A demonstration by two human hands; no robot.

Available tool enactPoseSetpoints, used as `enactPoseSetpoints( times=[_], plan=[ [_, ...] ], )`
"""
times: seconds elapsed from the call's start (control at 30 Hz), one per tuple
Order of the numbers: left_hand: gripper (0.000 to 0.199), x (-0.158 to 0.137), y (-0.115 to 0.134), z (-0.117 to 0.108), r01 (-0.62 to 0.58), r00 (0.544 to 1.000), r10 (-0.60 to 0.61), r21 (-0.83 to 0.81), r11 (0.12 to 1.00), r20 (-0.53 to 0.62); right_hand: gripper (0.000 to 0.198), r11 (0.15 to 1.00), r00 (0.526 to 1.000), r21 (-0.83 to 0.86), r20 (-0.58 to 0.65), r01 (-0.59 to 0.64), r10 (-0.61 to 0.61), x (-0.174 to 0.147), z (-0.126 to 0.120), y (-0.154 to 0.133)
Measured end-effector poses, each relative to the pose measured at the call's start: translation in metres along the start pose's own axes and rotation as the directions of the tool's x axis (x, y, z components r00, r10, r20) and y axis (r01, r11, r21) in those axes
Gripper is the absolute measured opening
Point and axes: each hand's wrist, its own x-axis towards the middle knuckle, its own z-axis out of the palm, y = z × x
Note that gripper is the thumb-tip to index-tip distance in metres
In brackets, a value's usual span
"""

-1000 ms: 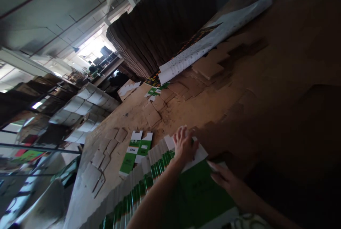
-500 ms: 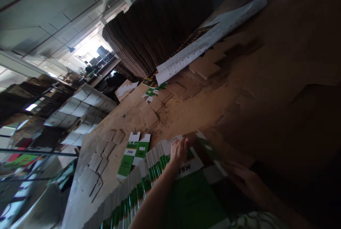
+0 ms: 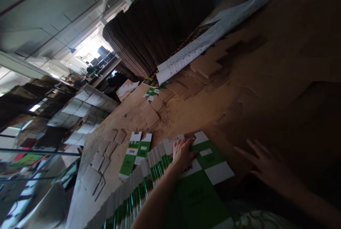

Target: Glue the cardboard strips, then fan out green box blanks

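My left hand (image 3: 183,152) lies across the top end of a flat green and white carton (image 3: 198,186) with printed lettering, fingers and thumb apart on its surface. Right of it, my right hand (image 3: 262,165) hovers with fingers spread and nothing in it, clear of the carton's white corner. The carton's right panel (image 3: 210,154) lies spread out flat. Under my left forearm, a row of overlapping folded green and white cartons (image 3: 133,197) fans toward the bottom left. Another flat carton (image 3: 135,152) lies just beyond the row.
Brown cardboard pieces (image 3: 150,115) are scattered over the large table (image 3: 186,115). A partly rolled white printed sheet (image 3: 191,55) lies farther back, before a tall stack of dark cardboard (image 3: 149,33). White rolls (image 3: 90,97) stand past the table's left edge.
The carton's right panel, raised and blurred before, now lies flat. My right hand has moved right, away from it, and its fingers have spread. My left hand stays nearly in place.
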Motion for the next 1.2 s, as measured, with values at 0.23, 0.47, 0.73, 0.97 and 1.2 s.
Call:
enactPoseSetpoints(
  times=[0.23, 0.47, 0.73, 0.97, 1.2],
  plan=[
    [0.019, 0.002, 0.003, -0.002, 0.003, 1.000, -0.003, -0.021, 1.000, -0.005, 0.054, 0.970, 0.975, 0.104, 0.029, -0.221, 0.219, 0.023, -0.040, -0.010],
    [0.040, 0.012, -0.005, -0.009, 0.107, 0.982, -0.153, -0.345, 0.932, -0.110, 0.058, 0.639, 0.911, 0.654, 0.229, -0.406, 0.344, 0.058, -0.082, -0.058],
    [0.055, 0.011, 0.018, -0.017, 0.036, 0.961, -0.050, -0.057, 0.998, -0.272, 0.064, 0.321, 0.821, 0.756, 0.529, -0.571, 0.214, 0.040, -0.039, -0.133],
    [0.013, 0.008, 0.007, -0.002, -0.028, 0.987, 0.023, -0.030, 0.999, -0.157, 0.054, 0.182, 0.552, 0.526, 0.737, -0.831, 0.390, 0.013, -0.023, -0.069],
    [0.036, 0.007, -0.001, -0.006, -0.009, 0.996, 0.004, -0.061, 0.998, -0.091, 0.039, 0.689, 0.904, 0.590, 0.206, -0.421, 0.376, 0.022, -0.040, -0.058]
  ],
)
